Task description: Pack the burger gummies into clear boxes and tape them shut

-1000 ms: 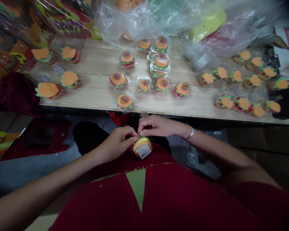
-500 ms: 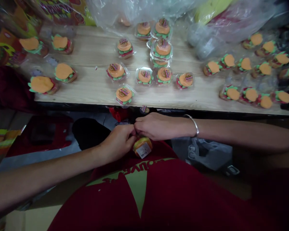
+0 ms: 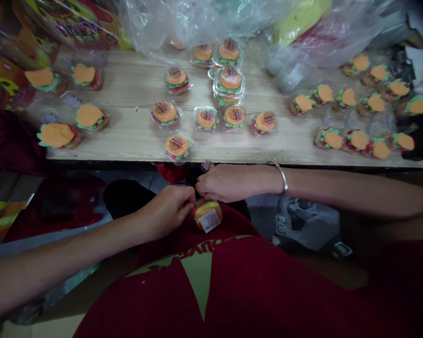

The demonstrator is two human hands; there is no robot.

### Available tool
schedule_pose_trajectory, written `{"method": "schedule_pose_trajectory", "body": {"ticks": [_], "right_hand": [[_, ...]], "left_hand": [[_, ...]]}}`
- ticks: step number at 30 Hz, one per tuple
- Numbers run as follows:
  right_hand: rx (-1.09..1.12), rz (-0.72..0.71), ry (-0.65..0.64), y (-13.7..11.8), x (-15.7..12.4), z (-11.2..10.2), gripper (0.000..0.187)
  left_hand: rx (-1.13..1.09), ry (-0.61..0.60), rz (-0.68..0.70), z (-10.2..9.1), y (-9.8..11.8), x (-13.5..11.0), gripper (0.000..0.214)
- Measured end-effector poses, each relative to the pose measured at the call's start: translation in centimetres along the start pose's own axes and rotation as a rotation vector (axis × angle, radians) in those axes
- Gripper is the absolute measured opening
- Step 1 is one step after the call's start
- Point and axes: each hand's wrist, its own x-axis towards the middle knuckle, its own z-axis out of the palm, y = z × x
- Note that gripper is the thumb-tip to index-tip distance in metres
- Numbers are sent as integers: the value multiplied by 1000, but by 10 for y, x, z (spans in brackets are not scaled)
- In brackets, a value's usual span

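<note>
Below the table's near edge, in front of my red shirt, my left hand (image 3: 167,213) and my right hand (image 3: 229,182) meet over one packaged burger-shaped gummy candy (image 3: 207,216). Its white barcode label faces up. Both hands have their fingers closed, pinching the top edge of the candy's clear wrapper. A silver bangle (image 3: 281,173) sits on my right wrist.
The wooden table (image 3: 134,136) carries several wrapped burger candies (image 3: 177,145) in the middle, unwrapped ones at the left (image 3: 56,135) and right (image 3: 358,140). Clear plastic bags (image 3: 211,19) lie at the back. Colourful printed boxes (image 3: 74,23) stand at the back left.
My right hand drew in closer to the left and closed into a tighter pinch on the wrapper. The view shifted slightly; the candy stays in place.
</note>
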Motion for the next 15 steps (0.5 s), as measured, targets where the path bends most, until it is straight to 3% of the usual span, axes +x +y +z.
{"method": "schedule_pose_trajectory", "body": {"ticks": [4, 9, 15], "right_hand": [[-89, -62, 3, -1, 6, 1, 18], [-120, -20, 38, -5, 4, 11, 16], [133, 90, 185, 7, -17, 22, 16]], "left_hand": [[26, 35, 46, 6, 0, -3, 16], [-50, 108, 55, 11, -4, -4, 14], [-500, 215, -94, 26, -12, -3, 20]]}}
